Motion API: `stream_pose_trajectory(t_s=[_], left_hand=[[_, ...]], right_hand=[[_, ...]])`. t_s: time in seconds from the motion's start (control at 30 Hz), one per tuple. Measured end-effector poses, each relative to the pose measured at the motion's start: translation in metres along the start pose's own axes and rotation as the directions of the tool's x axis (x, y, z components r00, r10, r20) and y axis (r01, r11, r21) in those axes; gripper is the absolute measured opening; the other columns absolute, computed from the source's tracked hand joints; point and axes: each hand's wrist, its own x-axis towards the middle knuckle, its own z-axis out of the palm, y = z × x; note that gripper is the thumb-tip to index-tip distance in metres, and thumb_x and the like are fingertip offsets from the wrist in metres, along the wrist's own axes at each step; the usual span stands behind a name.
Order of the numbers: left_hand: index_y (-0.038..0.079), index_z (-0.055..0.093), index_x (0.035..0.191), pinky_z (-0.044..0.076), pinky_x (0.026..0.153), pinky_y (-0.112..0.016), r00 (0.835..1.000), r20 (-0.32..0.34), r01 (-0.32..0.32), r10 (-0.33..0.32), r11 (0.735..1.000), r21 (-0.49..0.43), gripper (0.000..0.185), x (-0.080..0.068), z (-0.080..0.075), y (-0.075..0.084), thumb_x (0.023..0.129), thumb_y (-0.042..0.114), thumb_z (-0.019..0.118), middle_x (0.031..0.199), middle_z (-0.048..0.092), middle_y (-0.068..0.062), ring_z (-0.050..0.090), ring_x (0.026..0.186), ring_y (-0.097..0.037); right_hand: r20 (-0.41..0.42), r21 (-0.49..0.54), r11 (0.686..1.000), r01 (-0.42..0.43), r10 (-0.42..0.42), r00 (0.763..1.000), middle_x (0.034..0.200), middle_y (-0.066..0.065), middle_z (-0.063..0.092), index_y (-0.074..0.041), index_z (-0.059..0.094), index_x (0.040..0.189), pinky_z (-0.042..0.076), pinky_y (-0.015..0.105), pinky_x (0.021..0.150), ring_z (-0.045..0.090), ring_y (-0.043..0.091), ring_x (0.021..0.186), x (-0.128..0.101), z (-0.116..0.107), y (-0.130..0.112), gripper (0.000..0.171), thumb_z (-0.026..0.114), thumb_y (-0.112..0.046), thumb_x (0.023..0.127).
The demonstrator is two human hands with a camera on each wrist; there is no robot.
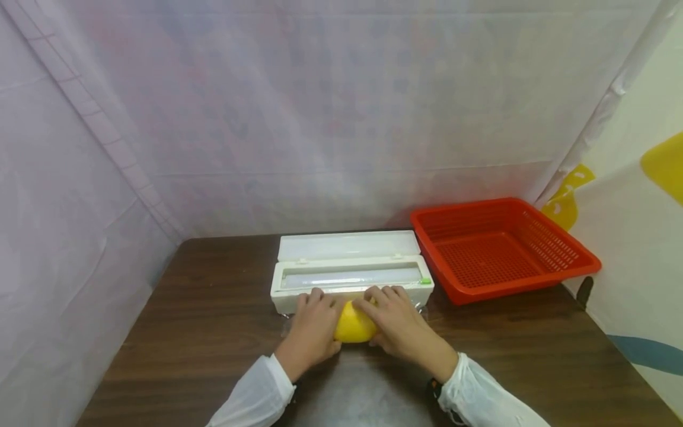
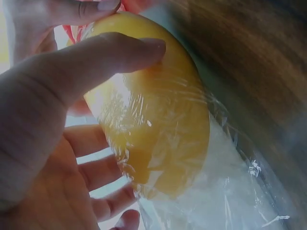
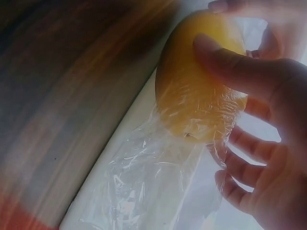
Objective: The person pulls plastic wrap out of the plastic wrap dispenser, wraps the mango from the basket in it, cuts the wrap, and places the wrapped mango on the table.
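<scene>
A smooth yellow oval fruit, partly covered in clear cling film, is held between both hands at the front of a white cling film dispenser. My left hand grips its left side, thumb lying across the fruit in the left wrist view. From the right side my right hand holds it, with the thumb pressed on the skin and fingers curled behind. Wrinkled film clings to the fruit's ends and spreads outward past them. Inside the dispenser, whose lid stands raised, lies a film roll.
A red plastic basket with a perforated bottom stands right of the dispenser, close against it. Under everything is a dark brown wooden table. White sheeting hangs behind and at the sides. A small green slider sits at the dispenser's right end.
</scene>
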Motion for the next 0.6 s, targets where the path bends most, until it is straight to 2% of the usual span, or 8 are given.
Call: stream_pose_trajectory(t_s=[0.13,0.3,0.47,0.6], left_hand=[[0.011,0.067,0.126,0.042,0.082,-0.043,0.999,-0.041,0.016,-0.014,0.998,0.054,0.079,-0.0011,0.0030,0.0037,0.062,0.051,0.091,0.113,0.067,-0.007,0.051,0.102,-0.028],[0.010,0.071,0.115,0.039,0.076,-0.039,0.996,-0.088,0.029,-0.020,0.994,0.104,0.076,-0.0023,0.0061,0.0061,0.056,0.052,0.094,0.105,0.057,-0.009,0.048,0.095,-0.028],[0.012,0.064,0.127,0.036,0.076,-0.039,0.998,-0.060,0.027,-0.020,0.993,0.115,0.089,-0.0019,0.0072,0.0084,0.053,0.052,0.095,0.103,0.053,-0.006,0.047,0.094,-0.026],[0.012,0.062,0.127,0.038,0.078,-0.040,0.997,-0.071,0.024,-0.012,0.985,0.168,0.086,-0.0011,0.0073,0.0106,0.055,0.046,0.095,0.099,0.053,-0.005,0.050,0.090,-0.025]], right_hand=[[0.015,0.005,1.000,-0.003,0.003,1.000,0.116,0.002,0.061,-0.024,0.060,0.131,0.046,0.044,0.092,0.059,0.023,0.099,-0.0005,0.0007,0.0004,0.083,0.097,-0.038,0.057],[0.024,0.007,1.000,0.000,0.000,1.000,0.116,0.001,0.061,-0.024,0.060,0.131,0.046,0.044,0.093,0.059,0.023,0.098,-0.0006,0.0013,0.0008,0.082,0.096,-0.039,0.059],[0.020,0.021,1.000,-0.006,0.005,1.000,0.116,0.001,0.062,-0.024,0.061,0.131,0.046,0.044,0.092,0.060,0.022,0.099,-0.0003,-0.0005,0.0020,0.081,0.096,-0.038,0.059],[0.005,0.037,0.999,-0.006,0.005,1.000,0.114,0.001,0.063,-0.024,0.063,0.130,0.045,0.042,0.091,0.061,0.022,0.098,0.0000,-0.0017,0.0036,0.082,0.097,-0.035,0.057]])
